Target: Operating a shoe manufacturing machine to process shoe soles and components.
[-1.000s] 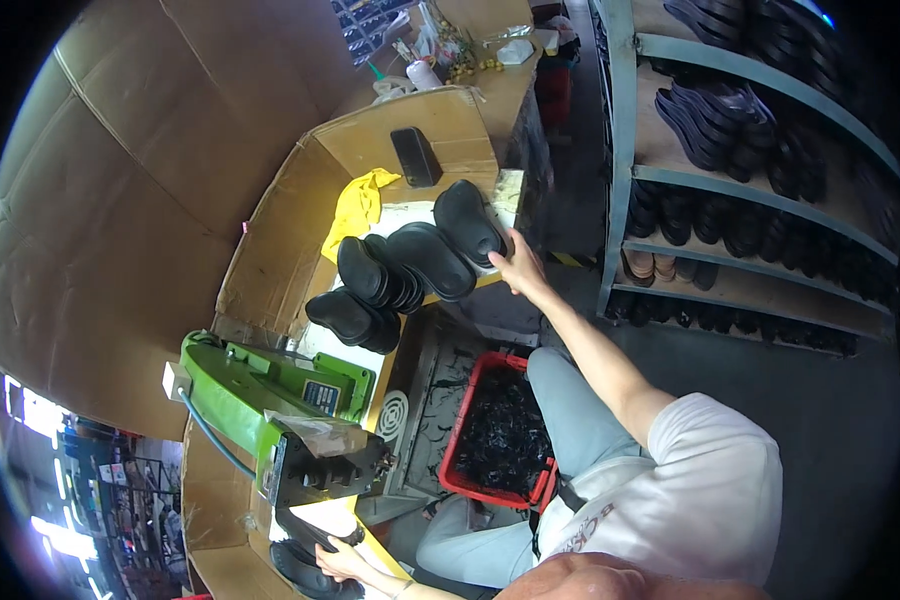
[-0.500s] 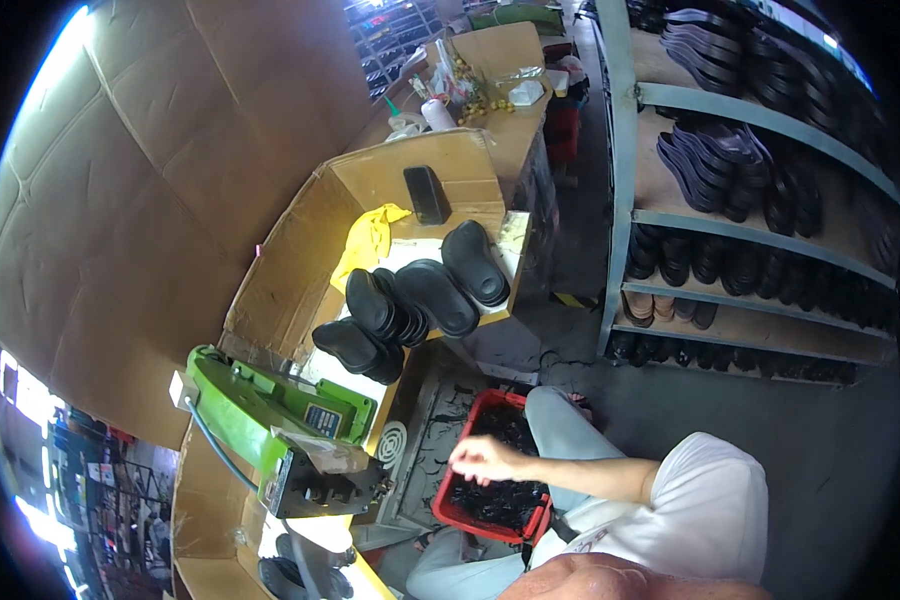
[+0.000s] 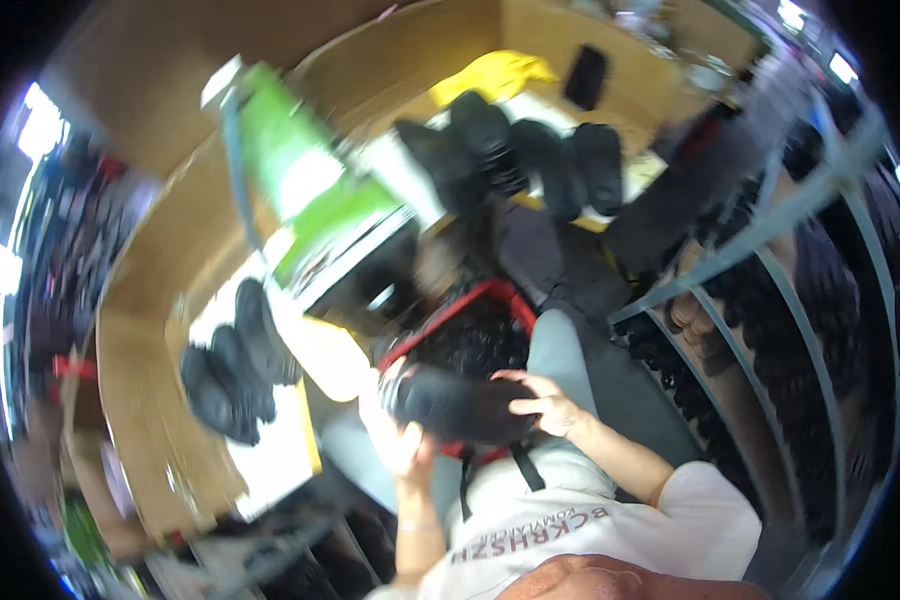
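Note:
A black shoe sole [image 3: 460,405], blurred by motion, is held level in front of my lap between both hands. My left hand [image 3: 405,440] grips its left end, with the thumb on the near side. At the other end the fingers of my right hand [image 3: 548,403] close on it. Whether it is one sole or a stack I cannot tell. Beneath it stands a red basket [image 3: 440,322] of black scraps, partly hidden by the sole and set between my knees.
A green machine [image 3: 345,215] stands ahead to the left on the bench. Black soles [image 3: 235,375] lie left of it, and more soles [image 3: 545,165] lie beyond it near a yellow cloth [image 3: 490,75]. Cardboard walls [image 3: 135,330] edge the bench. A metal rack [image 3: 740,260] of soles rises at right.
My view has swung left and down. My right hand, earlier empty over the basket, now grips a black sole. My left hand has come into view holding its other end.

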The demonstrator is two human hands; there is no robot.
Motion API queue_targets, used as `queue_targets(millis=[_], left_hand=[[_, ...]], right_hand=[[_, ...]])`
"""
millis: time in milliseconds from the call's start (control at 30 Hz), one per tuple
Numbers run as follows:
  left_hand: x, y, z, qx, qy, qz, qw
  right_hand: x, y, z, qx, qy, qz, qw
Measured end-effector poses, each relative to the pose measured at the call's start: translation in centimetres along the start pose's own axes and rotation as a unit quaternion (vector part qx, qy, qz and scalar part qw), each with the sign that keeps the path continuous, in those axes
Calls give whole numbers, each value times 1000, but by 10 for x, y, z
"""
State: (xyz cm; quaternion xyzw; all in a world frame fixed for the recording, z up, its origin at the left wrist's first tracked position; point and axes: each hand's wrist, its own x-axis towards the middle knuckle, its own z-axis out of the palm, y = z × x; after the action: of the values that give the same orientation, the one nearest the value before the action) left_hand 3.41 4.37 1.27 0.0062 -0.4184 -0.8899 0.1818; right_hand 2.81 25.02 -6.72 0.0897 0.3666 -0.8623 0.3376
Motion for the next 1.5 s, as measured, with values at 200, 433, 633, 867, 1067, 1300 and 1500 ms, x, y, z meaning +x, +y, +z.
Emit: queue_targets(millis=[200,433,633,867,1067,1300,1500], left_hand=[[-7,-46,1,89,-46,-108,989],[33,-30,26,397,-40,-94,912],[33,-35,6,377,-1,-58,924],[26,-34,18,127,52,-97,986],[33,-32,23,125,25,-109,986],[33,-40,-3,274,26,-29,961],[41,9,-29,338,-47,4,940]], right_hand=[[-20,29,-9,-103,69,-95,988],[-11,42,9,-87,58,-110,988],[-19,30,9,-98,30,-30,994],[-30,-33,-4,-78,148,-215,962],[16,-118,8,-102,200,-323,919],[66,-156,38,-94,110,-324,935],[89,-130,48,-42,69,-290,954]])
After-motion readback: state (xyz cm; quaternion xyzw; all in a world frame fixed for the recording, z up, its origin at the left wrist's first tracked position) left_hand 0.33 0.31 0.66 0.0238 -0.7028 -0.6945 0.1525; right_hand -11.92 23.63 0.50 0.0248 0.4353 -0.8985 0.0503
